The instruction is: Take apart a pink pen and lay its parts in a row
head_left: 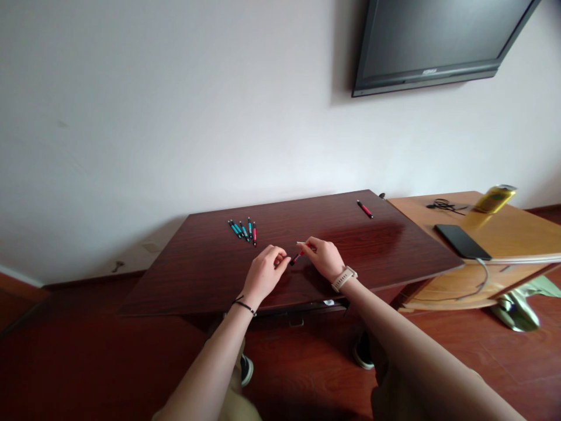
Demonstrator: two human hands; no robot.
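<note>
Okay, your left hand [265, 270] and right hand [324, 257] both pinched the red pen [297, 257], fingers narrow, at the table [197, 275] front edge.

A small red pen [297, 257] with a dark tip lay tilted just above the dark tabletop, pinched between both hands.

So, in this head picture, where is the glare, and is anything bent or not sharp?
Head view: soft daylight; a pale glare lies on the dark table at its right end. The TV and the yellow can lean from wide-lens distortion. The hands and the red pen between them are small and slightly soft.
</note>
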